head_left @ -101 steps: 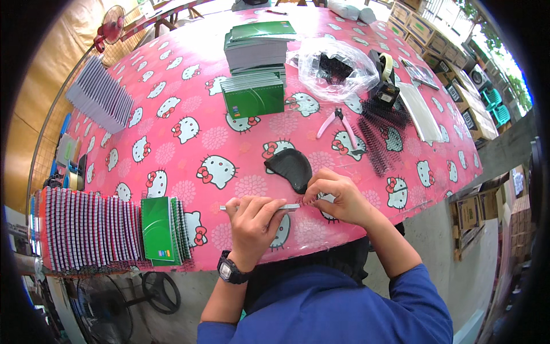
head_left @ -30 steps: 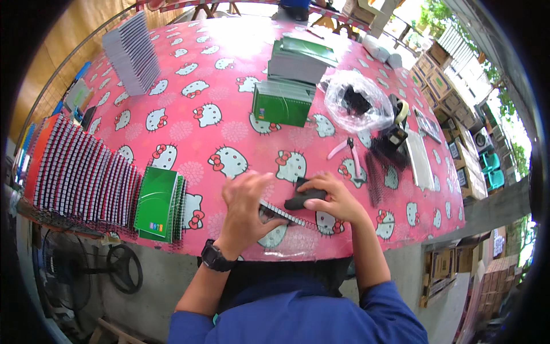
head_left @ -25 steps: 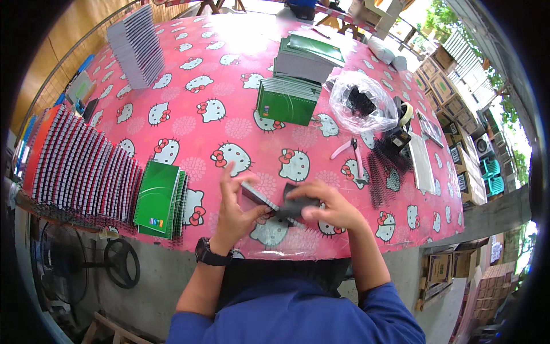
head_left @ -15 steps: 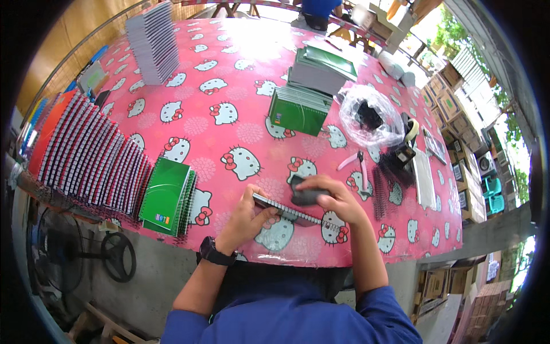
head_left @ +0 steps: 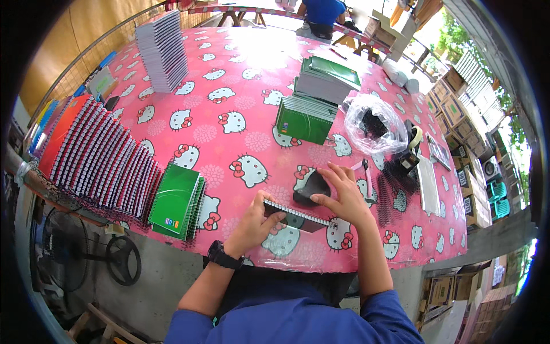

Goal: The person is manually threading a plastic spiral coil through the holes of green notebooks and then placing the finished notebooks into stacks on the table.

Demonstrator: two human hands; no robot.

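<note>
Left hand [head_left: 255, 221] grips the spiral-bound notebook [head_left: 298, 215] at its left end, long axis running rightward under the open, flat right hand [head_left: 341, 192].

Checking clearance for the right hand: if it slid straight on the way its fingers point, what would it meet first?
The right hand points up-left across the table. Its fingers already lie on the dark curved piece; past that, probably the green notebook stack, though depth is unclear.

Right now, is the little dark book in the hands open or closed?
Closed. The dark spiral notebook lies flat on the pink tablecloth, cover down, no pages showing, between the left hand and right hand.
</note>
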